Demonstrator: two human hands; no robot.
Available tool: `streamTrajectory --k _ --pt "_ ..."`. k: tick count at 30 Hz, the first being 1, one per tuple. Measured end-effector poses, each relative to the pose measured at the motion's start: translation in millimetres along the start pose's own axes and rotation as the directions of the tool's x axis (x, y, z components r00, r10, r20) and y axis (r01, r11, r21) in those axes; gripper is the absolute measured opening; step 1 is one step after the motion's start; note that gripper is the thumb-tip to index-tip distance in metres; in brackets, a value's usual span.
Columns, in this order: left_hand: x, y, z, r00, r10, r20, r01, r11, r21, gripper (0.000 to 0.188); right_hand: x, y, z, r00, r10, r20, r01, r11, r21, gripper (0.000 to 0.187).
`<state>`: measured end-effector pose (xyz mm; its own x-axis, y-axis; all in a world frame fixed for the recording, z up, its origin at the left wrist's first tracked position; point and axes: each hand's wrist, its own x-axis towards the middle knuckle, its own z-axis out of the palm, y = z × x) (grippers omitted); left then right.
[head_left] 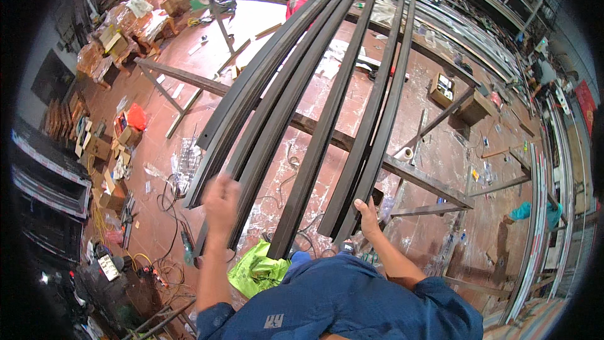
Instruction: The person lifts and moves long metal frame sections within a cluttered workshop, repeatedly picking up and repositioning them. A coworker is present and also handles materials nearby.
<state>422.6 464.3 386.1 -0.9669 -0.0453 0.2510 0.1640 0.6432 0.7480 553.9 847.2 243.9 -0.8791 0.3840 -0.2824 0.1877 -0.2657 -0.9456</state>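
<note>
Long dark metal profiles (314,132) are being arranged on trestles; the right hand (367,215) is closed on one profile end, the blurred left hand (221,200) cannot be told; aligning the ends seems needed next.

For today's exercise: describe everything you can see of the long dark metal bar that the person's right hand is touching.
The bar is long, dark and narrow, seemingly a metal profile. It lies beside a like one, resting across a metal trestle frame, and runs from near the person's body away up the picture. The right hand touches its near end from below.

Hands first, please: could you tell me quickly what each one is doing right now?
Left hand: blurred, raised by the dark metal profiles; grip cannot be told.
Right hand: touching the rightmost profile's near end.
</note>
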Motion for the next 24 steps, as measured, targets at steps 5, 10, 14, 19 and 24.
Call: streamTrajectory --k 5,10,14,19,24 --pt "-86.3 83.5 120.0 0.836 0.12 0.535 -0.145 0.989 0.005 0.093 1.9 -1.0 7.7 0.987 0.129 -0.096 -0.109 0.975 0.195 0.075" --pt "-100.5 108.7 173.4 0.717 -0.049 0.695 0.016 0.998 0.054 0.108 6.2 -38.0 10.8 0.97 0.23 -0.085 -0.202 0.946 0.255 0.068" --pt "-101.3 95.4 194.5 0.691 -0.004 0.723 0.277 0.925 -0.259 0.101 11.4 -38.0 1.6 0.959 0.282 -0.032 -0.255 0.906 0.338 0.065" --pt "-110.9 113.4 208.5 0.62 0.012 0.784 0.408 0.849 -0.336 0.079 9.8 -30.9 -17.7 0.967 0.233 -0.106 -0.184 0.919 0.347 0.061" --pt "-129.7 114.2 228.6 0.581 -0.035 0.813 0.424 0.866 -0.266 0.089 5.0 -29.0 -37.8 0.967 0.207 -0.15 -0.154 0.94 0.304 0.063"
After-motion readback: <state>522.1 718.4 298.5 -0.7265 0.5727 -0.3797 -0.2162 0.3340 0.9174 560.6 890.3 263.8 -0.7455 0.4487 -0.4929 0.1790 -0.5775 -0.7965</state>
